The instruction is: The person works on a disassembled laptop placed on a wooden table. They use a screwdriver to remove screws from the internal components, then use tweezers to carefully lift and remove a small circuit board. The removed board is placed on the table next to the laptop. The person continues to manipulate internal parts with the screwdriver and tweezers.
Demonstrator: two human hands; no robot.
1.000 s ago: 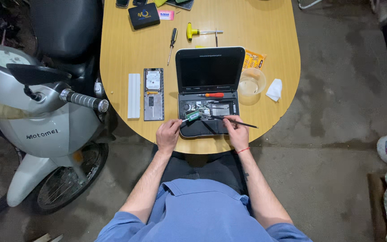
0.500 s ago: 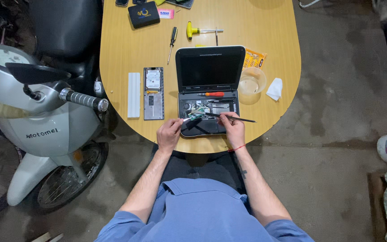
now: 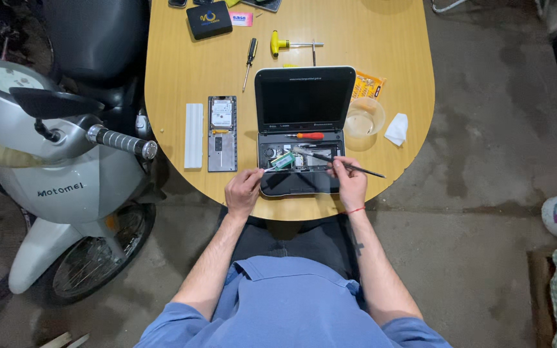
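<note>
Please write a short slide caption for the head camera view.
Right hand works a thin tool inside an opened small laptop; left hand steadies its base.

You are working in what appears to be a garage used as an informal repair workshop. A silver scooter is parked against the oval wooden table, on a stained bare concrete floor. A black screwdriver, a yellow T-handle driver and an opened small laptop with removed parts lie on the table.
</note>
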